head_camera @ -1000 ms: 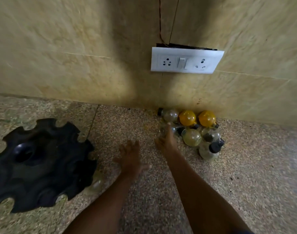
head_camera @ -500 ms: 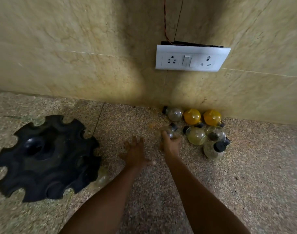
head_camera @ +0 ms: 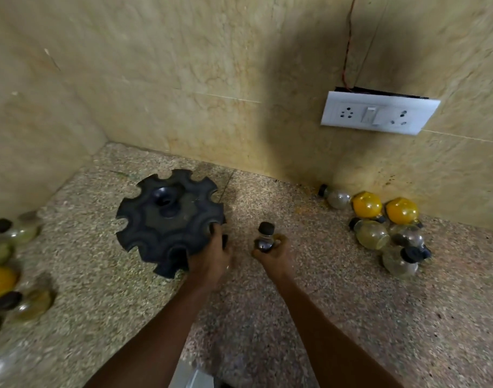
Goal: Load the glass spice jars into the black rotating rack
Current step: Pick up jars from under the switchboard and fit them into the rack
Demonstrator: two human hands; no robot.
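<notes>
Head view. Right hand [head_camera: 273, 254]: fingers [head_camera: 278, 242] clamped around one small glass spice jar [head_camera: 264, 240], black cap up, jar upright and lifted clear of the tabletop [head_camera: 337, 303]. Left hand [head_camera: 210, 259]: fingers [head_camera: 217, 233] closed on the near right rim of the black rotating rack [head_camera: 168, 219], just left of the held jar; rack slots visible from above show no jars. Right of the right hand, against the wall [head_camera: 183, 79]: cluster of jars [head_camera: 385, 231], two yellow-filled, the others clear or pale, lying on the tabletop. Far left of the left hand, blurred: further jars [head_camera: 7, 264] on the tabletop. Above the right cluster: white socket plate [head_camera: 379, 116] on the wall.
</notes>
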